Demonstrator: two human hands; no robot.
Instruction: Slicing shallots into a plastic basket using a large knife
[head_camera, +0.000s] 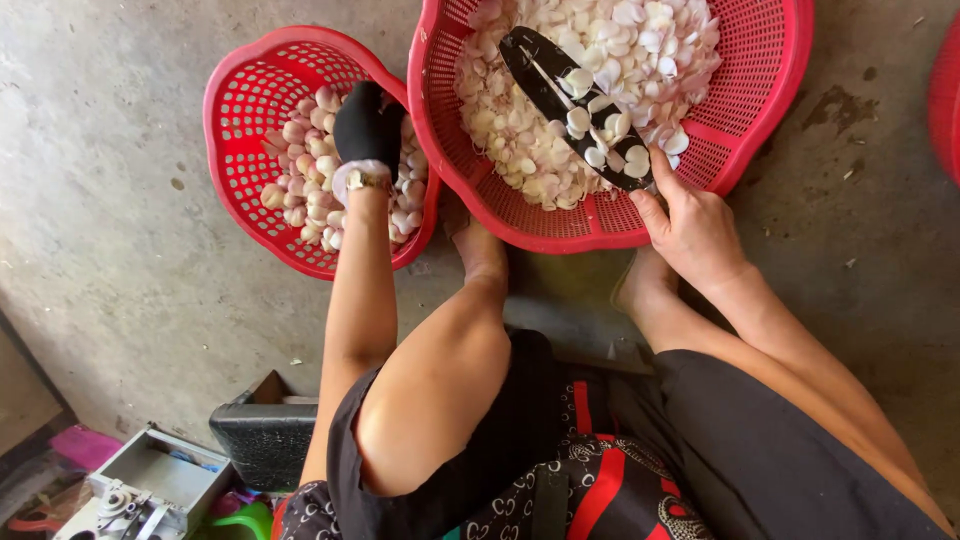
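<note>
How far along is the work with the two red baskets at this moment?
Already done: the large red basket holds a deep heap of pale slices. In hand: the right hand holds a dark blade flat over that heap, slices stuck to it, while the gloved left hand reaches into the smaller red basket. Left: a good layer of whole pinkish bulbs sits in that smaller basket.

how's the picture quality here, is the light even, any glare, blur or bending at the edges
Head view: soft, even daylight with only faint shadows under the large red plastic basket; no harsh glare, though the pale sliced pieces look nearly washed out; the black-gloved left hand and bare right hand holding the long dark blade are sharp; wide-angle stretching shows toward the corners.
</note>
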